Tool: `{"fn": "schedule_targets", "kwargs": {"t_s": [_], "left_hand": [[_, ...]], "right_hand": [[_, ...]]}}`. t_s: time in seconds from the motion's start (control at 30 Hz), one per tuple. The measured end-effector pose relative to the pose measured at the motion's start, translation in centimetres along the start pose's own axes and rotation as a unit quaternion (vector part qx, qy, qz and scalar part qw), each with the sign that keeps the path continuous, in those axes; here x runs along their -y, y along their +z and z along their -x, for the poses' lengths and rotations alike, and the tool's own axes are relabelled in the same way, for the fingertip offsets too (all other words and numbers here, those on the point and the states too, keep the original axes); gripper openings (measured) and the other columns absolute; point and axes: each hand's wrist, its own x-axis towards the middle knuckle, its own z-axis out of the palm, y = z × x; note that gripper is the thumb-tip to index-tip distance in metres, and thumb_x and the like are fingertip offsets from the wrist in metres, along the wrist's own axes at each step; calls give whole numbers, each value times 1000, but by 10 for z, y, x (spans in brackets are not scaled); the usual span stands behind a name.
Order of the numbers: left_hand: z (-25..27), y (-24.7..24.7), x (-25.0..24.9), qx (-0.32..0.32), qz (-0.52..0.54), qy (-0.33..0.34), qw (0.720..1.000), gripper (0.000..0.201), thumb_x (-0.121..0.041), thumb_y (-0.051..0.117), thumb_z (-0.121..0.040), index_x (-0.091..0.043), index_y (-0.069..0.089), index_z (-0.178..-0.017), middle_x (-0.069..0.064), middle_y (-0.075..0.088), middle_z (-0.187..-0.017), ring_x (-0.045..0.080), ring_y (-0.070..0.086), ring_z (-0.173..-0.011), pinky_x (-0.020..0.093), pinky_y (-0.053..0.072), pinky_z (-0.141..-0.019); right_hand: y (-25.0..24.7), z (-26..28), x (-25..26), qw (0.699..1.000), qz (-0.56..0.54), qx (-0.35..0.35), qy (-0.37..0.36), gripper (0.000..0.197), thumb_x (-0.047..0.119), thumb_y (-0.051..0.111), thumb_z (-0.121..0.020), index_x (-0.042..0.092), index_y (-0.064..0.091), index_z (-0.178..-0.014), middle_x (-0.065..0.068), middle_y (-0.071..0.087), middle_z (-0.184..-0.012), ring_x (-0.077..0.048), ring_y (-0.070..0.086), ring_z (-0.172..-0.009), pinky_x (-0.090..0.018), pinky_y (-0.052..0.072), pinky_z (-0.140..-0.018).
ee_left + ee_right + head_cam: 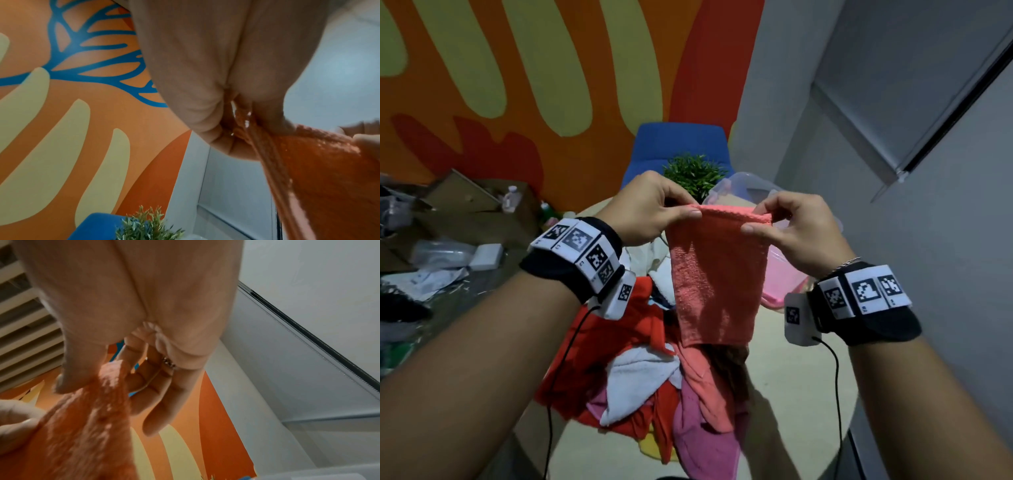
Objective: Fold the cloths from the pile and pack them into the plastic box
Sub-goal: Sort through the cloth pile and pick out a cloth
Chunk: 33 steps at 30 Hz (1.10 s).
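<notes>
A salmon-pink terry cloth (pixel 719 274) hangs doubled in the air above the pile. My left hand (pixel 654 209) pinches its upper left corner between thumb and fingers. My right hand (pixel 787 222) pinches the upper right corner. The left wrist view shows the cloth (pixel 320 162) bunched under my left hand (pixel 218 113); in the right wrist view the cloth (pixel 88 426) runs down from my right hand (pixel 127 369). Below lies the pile of cloths (pixel 650 377) in red, white, pink and coral. The clear plastic box (pixel 784 274) with a pink base sits behind my right hand, mostly hidden.
A small green plant (pixel 693 173) and a blue chair (pixel 678 150) stand beyond the round pale table (pixel 791 383). Cardboard boxes and clutter (pixel 448 226) fill the floor at the left. A grey wall (pixel 893 205) is close on the right.
</notes>
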Motion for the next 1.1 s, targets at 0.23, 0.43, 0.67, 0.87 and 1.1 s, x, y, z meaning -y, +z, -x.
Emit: {"fn": "schedule_targets", "kwargs": {"t_s": [0.23, 0.43, 0.67, 0.87, 1.1], "left_hand": [[-1, -10, -2, -101, -38, 75, 991, 22, -12, 77, -85, -17, 78, -107, -8, 74, -97, 0, 68, -90, 12, 52, -84], [-25, -8, 9, -70, -235, 47, 968, 16, -18, 67, -95, -16, 72, -109, 2, 72, -100, 21, 64, -92, 35, 50, -79], [-16, -33, -26, -195, -35, 37, 980, 8, -21, 58, -79, -20, 63, -86, 0, 66, -81, 16, 56, -67, 32, 42, -61], [26, 4, 17, 156, -87, -89, 980, 10, -28, 67, -75, -19, 61, -74, -4, 62, -68, 14, 57, -62, 30, 45, -61], [78, 77, 67, 420, -4, -223, 880, 7, -12, 65, -79, -17, 64, -83, 10, 74, -77, 18, 67, -66, 29, 54, -63]], "right_hand": [[-4, -13, 9, 993, 78, -58, -63, 17, 19, 80, -82, 23, 72, -96, 14, 66, -79, -13, 62, -67, -19, 47, -69], [12, -44, 11, 976, 217, -17, -26, 14, 19, 62, -92, 19, 64, -105, -6, 69, -94, -34, 64, -91, -38, 51, -82], [-7, -37, 43, 988, 92, -107, -58, 20, 14, 56, -83, 20, 67, -98, 13, 65, -74, -17, 67, -73, -33, 55, -75], [29, 23, 7, 978, 144, 151, 26, 11, 14, 60, -77, 23, 59, -71, 4, 60, -66, -16, 55, -64, -29, 41, -58], [89, 92, -61, 906, 57, 374, 190, 7, 10, 58, -67, 14, 60, -62, 1, 59, -57, -15, 58, -55, -36, 50, -57]]}}
